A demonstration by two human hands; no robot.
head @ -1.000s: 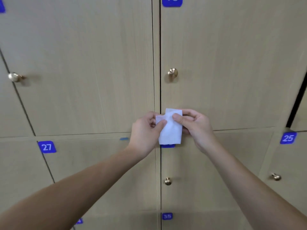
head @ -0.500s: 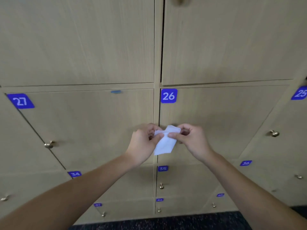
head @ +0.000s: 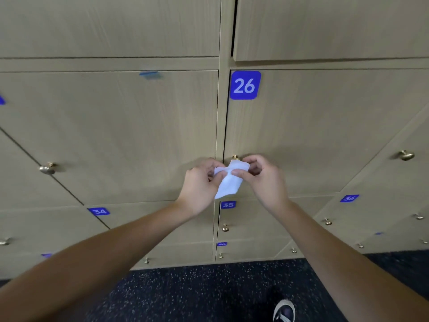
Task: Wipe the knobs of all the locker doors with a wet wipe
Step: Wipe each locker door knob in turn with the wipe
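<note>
Looking down from head height at a wall of pale wooden lockers; two bare forearms reach forward to the middle of the view; the left hand (head: pixel 199 184) and the right hand (head: pixel 264 180) hold a white wet wipe (head: pixel 228 182) between them, right in front of the door marked with a blue label 26 (head: pixel 245 85); the left thumb and fingers (head: pixel 220 176) pinch the wipe's left upper corner, and the right thumb and forefinger pinch its right upper edge, the other right fingers curled loosely above; the wipe hangs down crumpled below both hands; its top edge sits just under the small brass knob of door 26 (head: pixel 235 157), which peeks out above it, and whether the wipe touches that knob cannot be told; another brass knob (head: pixel 47 168) stands on the door to the left, well apart from the hands, and one more knob (head: pixel 405 155) on the door to the right; lower rows carry blue labels 34 (head: pixel 99 211), 35 (head: pixel 228 204) and 36 (head: pixel 349 198), with smaller knobs below; a dark speckled floor (head: pixel 197 293) runs along the bottom, with the toe of a dark shoe (head: pixel 284 311) at the lower right.
</note>
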